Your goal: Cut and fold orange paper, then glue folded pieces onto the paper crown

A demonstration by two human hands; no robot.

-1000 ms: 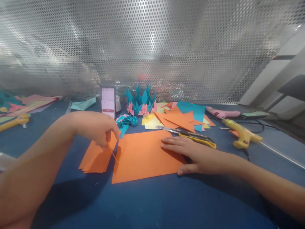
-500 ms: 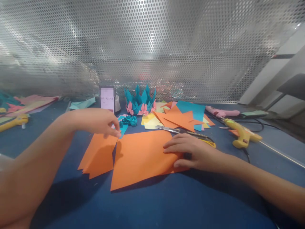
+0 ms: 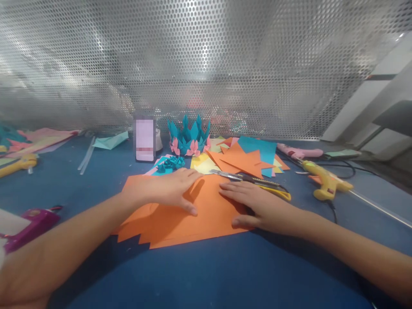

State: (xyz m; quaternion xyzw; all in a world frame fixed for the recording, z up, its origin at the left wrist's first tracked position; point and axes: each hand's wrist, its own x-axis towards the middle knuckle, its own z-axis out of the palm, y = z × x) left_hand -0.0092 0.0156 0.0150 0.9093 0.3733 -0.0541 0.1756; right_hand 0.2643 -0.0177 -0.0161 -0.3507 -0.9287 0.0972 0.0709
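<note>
Several orange paper sheets (image 3: 180, 229) lie overlapping on the blue table in front of me. My left hand (image 3: 174, 191) is over their upper middle part, thumb and fingers apart, casting a shadow on the paper. Whether its fingertips touch the sheet I cannot tell. On the right part of the top sheet rests my right hand (image 3: 249, 204), palm down with its fingers stretched out. Just behind it are a box cutter (image 3: 227, 174) and yellow-handled scissors (image 3: 277, 192).
A phone (image 3: 144, 139) stands near a teal and pink paper flower (image 3: 189, 135). Orange, yellow and blue paper pieces (image 3: 240, 159) lie behind the cutter. Yellow glue gun (image 3: 328, 182) and its cord are at right, a magenta tool (image 3: 35, 225) at left.
My left hand has moved right and opened over the orange paper. The large sheet's left edge now overlaps the left sheets, closing the gap, and its front edge lies flatter. My right hand has barely moved.
</note>
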